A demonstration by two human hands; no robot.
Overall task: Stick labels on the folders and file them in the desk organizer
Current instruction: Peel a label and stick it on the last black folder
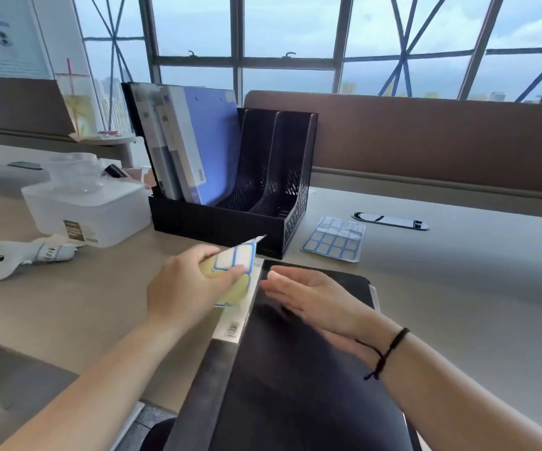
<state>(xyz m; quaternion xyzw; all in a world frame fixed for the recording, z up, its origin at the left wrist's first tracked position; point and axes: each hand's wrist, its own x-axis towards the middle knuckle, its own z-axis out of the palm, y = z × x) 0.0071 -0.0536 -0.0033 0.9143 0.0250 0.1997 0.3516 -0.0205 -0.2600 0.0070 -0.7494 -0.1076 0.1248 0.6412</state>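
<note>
the left hand (186, 283) pinches a partly used label sheet (235, 271), thumb on top and fingers curled beneath, holding it tilted just above the near-left corner of the black desk organizer (230, 222). directly to its right, almost touching, the right hand (308, 296) lies flat with fingers straight and together on the black folder (295, 385), which rests on the desk (442, 288) with its long axis running from the near edge of the view away toward the organizer. a pale strip with a barcode runs along the folder's left edge, just under the held sheet, so the sheet sits left of and slightly above the right fingertips; i judge the right hand to be the nearer one for peeling a label, while the left only has to keep the sheet steady. a second label sheet (334, 239) lies flat farther off, right of the organizer. the organizer's left compartments already hold a blue folder (211, 141) and paler ones leaning left; the right slots look empty. hard to make out: whether any label is already on the black folder, since motion blur smears the right hand and the cover is dark; the folder's near end is cut off by the frame, and the underside of the left fingers is hidden by the sheet.
</note>
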